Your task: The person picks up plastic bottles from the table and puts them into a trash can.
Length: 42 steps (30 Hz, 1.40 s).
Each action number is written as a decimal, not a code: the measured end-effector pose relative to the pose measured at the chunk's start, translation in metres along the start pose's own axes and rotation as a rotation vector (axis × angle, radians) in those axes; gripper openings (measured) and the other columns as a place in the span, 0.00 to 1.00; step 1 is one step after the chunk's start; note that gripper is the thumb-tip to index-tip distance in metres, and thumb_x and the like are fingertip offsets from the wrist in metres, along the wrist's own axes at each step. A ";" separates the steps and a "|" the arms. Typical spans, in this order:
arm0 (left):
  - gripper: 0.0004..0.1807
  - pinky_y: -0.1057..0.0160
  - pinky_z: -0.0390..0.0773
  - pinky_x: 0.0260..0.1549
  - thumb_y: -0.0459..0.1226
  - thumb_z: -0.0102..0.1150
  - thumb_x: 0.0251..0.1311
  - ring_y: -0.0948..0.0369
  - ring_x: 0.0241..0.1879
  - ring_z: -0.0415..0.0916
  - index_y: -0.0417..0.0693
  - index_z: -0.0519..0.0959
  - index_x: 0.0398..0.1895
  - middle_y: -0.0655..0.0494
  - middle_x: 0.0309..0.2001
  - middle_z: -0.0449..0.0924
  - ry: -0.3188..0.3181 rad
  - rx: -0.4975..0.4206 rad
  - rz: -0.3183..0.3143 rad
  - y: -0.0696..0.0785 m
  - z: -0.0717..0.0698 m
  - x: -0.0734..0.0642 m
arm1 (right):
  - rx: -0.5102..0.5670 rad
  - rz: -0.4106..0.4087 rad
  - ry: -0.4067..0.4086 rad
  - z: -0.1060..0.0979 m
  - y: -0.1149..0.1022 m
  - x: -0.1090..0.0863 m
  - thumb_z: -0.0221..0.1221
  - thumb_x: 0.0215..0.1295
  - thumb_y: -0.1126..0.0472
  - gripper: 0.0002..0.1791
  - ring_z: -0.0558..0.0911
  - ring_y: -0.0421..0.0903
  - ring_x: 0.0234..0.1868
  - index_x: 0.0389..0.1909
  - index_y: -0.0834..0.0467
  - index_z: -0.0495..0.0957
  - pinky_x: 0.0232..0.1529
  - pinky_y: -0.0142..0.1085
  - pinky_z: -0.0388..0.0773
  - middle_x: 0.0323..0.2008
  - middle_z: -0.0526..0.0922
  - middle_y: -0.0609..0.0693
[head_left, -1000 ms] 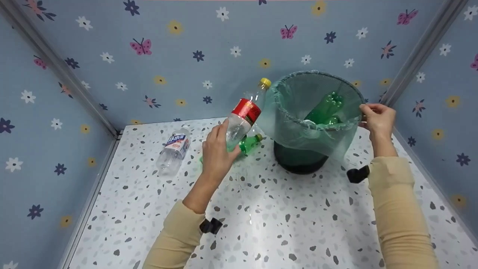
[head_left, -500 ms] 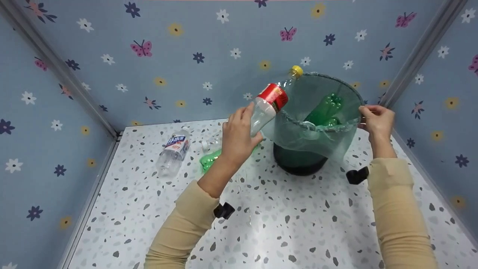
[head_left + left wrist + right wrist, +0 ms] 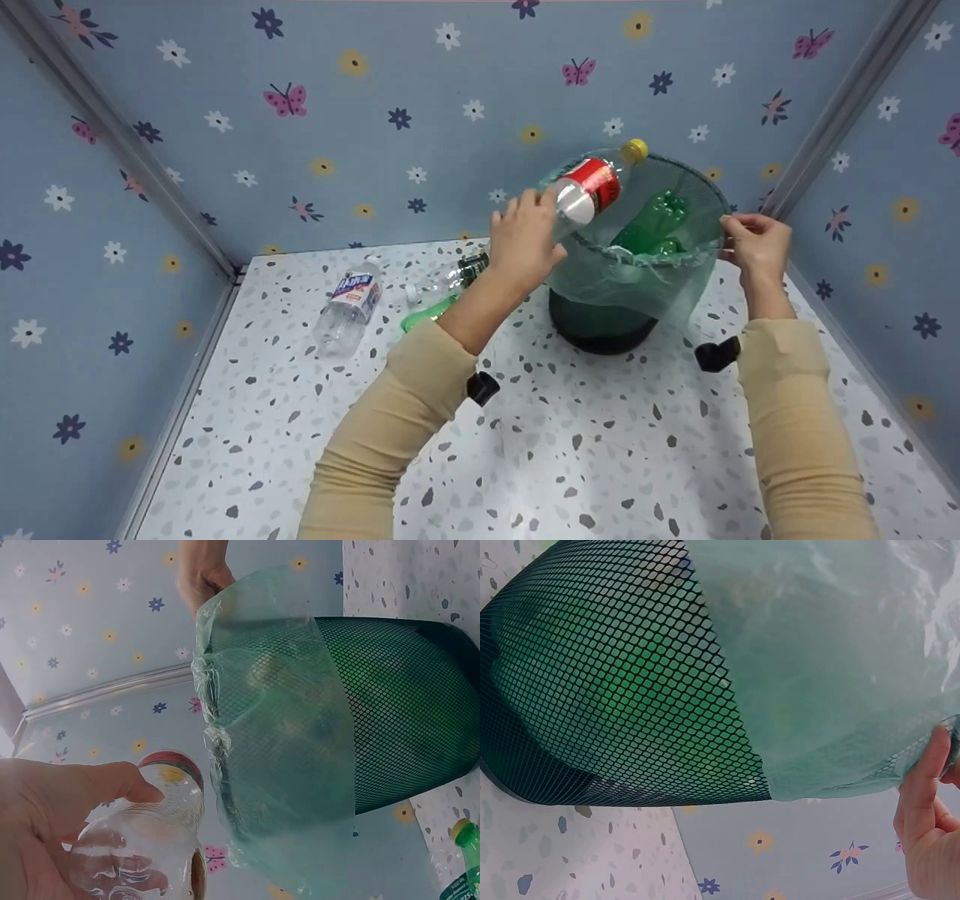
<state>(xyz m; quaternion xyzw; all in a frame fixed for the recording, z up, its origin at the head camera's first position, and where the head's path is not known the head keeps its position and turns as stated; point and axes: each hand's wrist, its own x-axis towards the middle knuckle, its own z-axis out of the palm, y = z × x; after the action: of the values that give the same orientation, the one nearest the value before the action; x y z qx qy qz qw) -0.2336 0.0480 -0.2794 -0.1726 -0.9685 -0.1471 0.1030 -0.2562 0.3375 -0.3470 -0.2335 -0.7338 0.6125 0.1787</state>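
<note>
My left hand (image 3: 523,238) grips a clear plastic bottle (image 3: 591,189) with a red label and a yellow cap. The bottle is tilted, its cap end over the mouth of a black mesh trash bin (image 3: 604,330). A green translucent bag (image 3: 637,285) lines the bin and folds down over its rim. With thumb and fingers my right hand (image 3: 761,244) pinches the rim and liner on the right side. In the right wrist view, that hand's fingers (image 3: 928,765) lie against the rim. Inside the bin sits a green bottle (image 3: 658,217); deeper contents are blurred by the mesh and liner.
On the speckled tabletop (image 3: 570,450), left of the bin, lie a clear bottle with a blue and white label (image 3: 351,304), another clear bottle (image 3: 442,283) and a green bottle (image 3: 429,313) partly behind my left forearm. A flowered wall (image 3: 375,150) stands close behind.
My left hand has carried the red-labelled bottle right, from above the table to over the bin's mouth, and the bottle has tipped flatter. The right hand has stayed at the rim.
</note>
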 end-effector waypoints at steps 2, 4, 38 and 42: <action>0.37 0.54 0.65 0.48 0.43 0.63 0.48 0.54 0.53 0.65 0.49 0.60 0.63 0.49 0.54 0.66 -0.030 0.038 -0.005 0.005 -0.001 0.006 | 0.003 0.003 -0.002 0.000 0.000 0.000 0.55 0.60 0.58 0.08 0.75 0.37 0.22 0.36 0.58 0.74 0.23 0.25 0.75 0.30 0.72 0.49; 0.38 0.53 0.65 0.49 0.45 0.63 0.48 0.54 0.53 0.65 0.48 0.60 0.62 0.49 0.54 0.66 -0.058 0.074 -0.005 0.010 -0.001 0.012 | 0.012 0.004 -0.005 -0.001 -0.001 -0.001 0.55 0.60 0.58 0.08 0.75 0.37 0.23 0.36 0.58 0.74 0.23 0.25 0.75 0.30 0.72 0.49; 0.28 0.60 0.68 0.48 0.46 0.54 0.57 0.57 0.51 0.67 0.43 0.65 0.58 0.51 0.52 0.68 0.082 0.072 0.053 -0.003 0.015 0.024 | 0.034 0.019 -0.020 0.000 -0.001 -0.002 0.55 0.59 0.58 0.09 0.76 0.37 0.23 0.37 0.59 0.74 0.23 0.25 0.75 0.31 0.72 0.49; 0.24 0.60 0.70 0.46 0.43 0.55 0.57 0.56 0.48 0.69 0.40 0.69 0.54 0.48 0.49 0.71 0.090 0.027 0.052 -0.020 0.025 0.019 | 0.021 0.020 -0.019 -0.001 0.000 -0.001 0.55 0.60 0.57 0.09 0.76 0.38 0.24 0.37 0.58 0.74 0.24 0.25 0.76 0.32 0.71 0.49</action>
<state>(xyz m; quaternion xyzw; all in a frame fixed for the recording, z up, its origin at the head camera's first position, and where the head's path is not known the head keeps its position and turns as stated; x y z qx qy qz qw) -0.2619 0.0439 -0.3028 -0.1894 -0.9600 -0.1389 0.1526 -0.2554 0.3377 -0.3464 -0.2333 -0.7265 0.6241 0.1682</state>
